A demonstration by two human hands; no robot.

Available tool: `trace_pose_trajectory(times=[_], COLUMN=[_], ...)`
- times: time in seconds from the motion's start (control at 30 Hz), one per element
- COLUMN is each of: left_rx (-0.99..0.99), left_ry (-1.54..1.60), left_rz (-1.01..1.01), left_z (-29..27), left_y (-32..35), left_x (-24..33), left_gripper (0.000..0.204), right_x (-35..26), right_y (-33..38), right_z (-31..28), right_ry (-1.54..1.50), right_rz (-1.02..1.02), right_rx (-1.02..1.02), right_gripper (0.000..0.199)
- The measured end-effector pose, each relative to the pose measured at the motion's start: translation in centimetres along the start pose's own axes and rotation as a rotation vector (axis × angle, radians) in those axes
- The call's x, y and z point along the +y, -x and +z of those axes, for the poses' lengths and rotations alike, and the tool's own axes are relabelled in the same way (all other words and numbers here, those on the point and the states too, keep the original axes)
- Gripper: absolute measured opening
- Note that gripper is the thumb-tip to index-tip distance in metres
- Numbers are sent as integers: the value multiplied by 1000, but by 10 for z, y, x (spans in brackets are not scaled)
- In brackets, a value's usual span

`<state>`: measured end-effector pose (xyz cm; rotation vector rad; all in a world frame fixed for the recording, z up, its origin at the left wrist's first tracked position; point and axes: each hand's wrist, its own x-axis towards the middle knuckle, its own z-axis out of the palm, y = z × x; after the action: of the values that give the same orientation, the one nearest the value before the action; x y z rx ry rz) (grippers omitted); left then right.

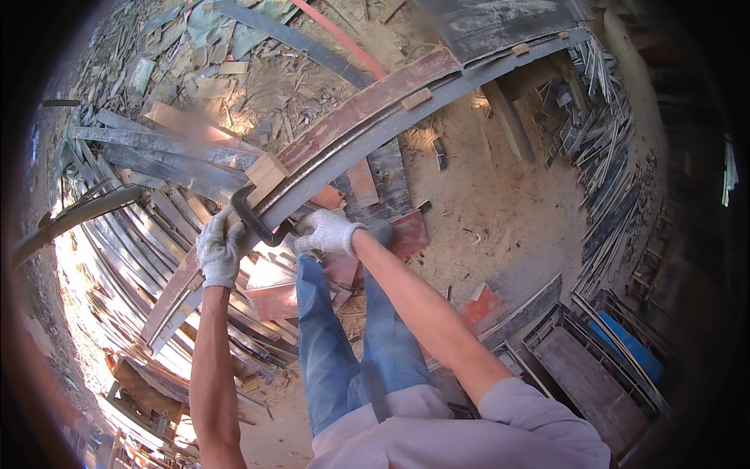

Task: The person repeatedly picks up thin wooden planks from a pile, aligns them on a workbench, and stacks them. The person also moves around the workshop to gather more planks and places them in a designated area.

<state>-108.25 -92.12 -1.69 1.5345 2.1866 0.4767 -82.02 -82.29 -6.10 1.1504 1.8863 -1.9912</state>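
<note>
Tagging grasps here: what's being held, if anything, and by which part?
Right hand: apparently the dark clamp, by its end nearest the body. Left hand: at the long beam beside the clamp; whether it grips either can't be told.

left forearm (214,375) was cut off by the lower edge, black panel (500,33) was cropped at the top, right gloved hand's (326,233) fingertips were indistinct beside the black clamp (251,222)
</note>
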Motion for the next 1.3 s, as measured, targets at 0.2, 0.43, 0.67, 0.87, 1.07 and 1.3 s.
trace_pose_trajectory(times=[0.2, 0.43, 0.67, 0.87, 1.07, 1.3], left_rx=[38, 77, 120, 120, 138, 46], left_ry=[13, 49, -13, 15, 35, 152], left_rz=[35, 86, 110, 114, 131, 31], left_z=[16, 44, 65, 81, 95, 96], left_y=[-8, -38, -60, -67, -67, -69], left_x=[19, 67, 100, 114, 120, 118], left_gripper=[36, 38, 36, 37, 38, 40], right_x=[12, 13, 35, 44, 70, 68], right_y=[-3, 32, 51, 45, 43, 48], right_z=[-5, -47, -71, -66, -74, -71], right_ry=[83, -273, -540, -436, -364, -399], right_rz=[-33, 157, 123, 230, 182, 66], right_rx=[46, 219, 360, 567, 606, 645], right_gripper=[40, 40, 33, 27, 27, 23])
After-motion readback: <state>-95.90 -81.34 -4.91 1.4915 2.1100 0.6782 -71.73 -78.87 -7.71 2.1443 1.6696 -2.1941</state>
